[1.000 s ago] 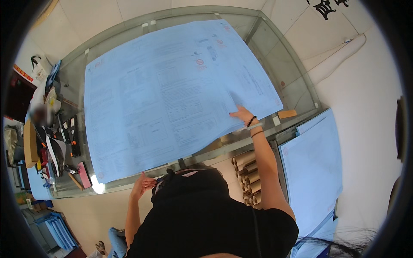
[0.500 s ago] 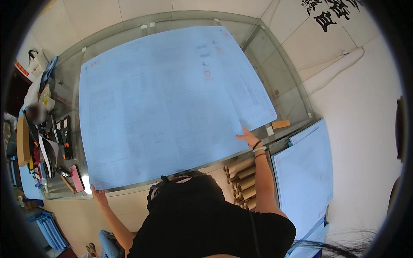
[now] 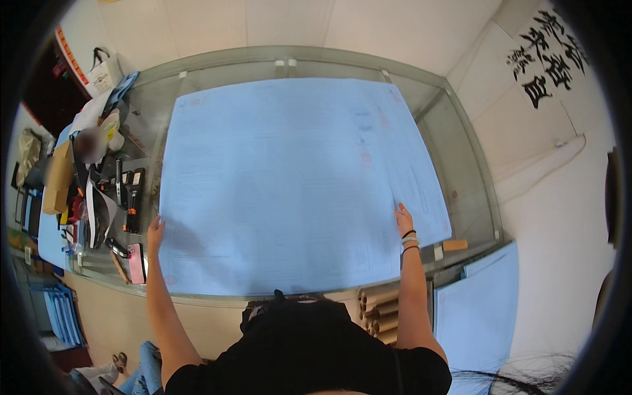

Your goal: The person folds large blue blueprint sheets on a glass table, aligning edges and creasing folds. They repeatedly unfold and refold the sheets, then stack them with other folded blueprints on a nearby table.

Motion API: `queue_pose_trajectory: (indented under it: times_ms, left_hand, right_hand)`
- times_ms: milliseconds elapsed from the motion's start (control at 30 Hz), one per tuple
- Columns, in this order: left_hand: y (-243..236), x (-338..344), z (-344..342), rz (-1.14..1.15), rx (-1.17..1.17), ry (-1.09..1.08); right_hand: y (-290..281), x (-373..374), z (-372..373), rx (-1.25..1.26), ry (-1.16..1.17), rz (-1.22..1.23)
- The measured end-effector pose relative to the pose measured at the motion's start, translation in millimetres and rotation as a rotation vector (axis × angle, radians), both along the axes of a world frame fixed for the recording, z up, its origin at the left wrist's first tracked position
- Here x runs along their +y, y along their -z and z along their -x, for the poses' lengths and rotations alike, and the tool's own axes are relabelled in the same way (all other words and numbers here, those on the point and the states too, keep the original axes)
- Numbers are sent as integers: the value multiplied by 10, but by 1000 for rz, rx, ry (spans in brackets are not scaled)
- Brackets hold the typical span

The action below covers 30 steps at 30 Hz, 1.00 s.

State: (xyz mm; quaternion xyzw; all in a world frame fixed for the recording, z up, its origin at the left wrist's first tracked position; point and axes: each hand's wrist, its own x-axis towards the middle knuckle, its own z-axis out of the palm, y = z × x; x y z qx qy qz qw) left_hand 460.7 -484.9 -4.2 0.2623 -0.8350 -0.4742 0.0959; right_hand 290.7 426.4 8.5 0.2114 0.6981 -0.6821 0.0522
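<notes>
A large pale-blue drawing sheet (image 3: 276,191) with faint printed lines and small red stamps lies over the glass-topped table. Under its right side, another blue sheet (image 3: 428,204) sticks out. My left hand (image 3: 156,234) is at the left edge of the top sheet, fingers closed on that edge. On the opposite side my right hand (image 3: 405,220), with dark bands and a pale bracelet at the wrist, grips the right edge where the lower sheet shows. The fingertips of both hands are partly hidden by the paper.
The glass table (image 3: 471,158) has a metal frame. At left are a pink phone (image 3: 136,263), black-and-orange tools (image 3: 133,204) and a cardboard box (image 3: 58,181). A wooden block (image 3: 455,245) sits at right. Cardboard tubes (image 3: 380,308) and more blue sheets (image 3: 474,309) are low at right.
Both hands have slid from the sheet's near corners up along its side edges, away from me. The top sheet's near right corner now lies nearer me, and the view has shifted.
</notes>
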Motion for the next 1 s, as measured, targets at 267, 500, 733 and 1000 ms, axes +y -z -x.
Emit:
queue_pose_trajectory:
  times_ms: [267,500,733,1000]
  left_hand:
    - [250,54,57,153,-12,-69]
    - [238,277,790,174,-185,-51]
    - [-326,-99,548,-218,-13,4]
    - [-527,466,804,237,26,-61]
  right_hand:
    - [33,-295,243,-77,-217,-247]
    - [443,-90,817,105,-139,-650]
    - [-459,-559,777,-212,-197,180]
    - [-656,-734,656,124,-206,-707]
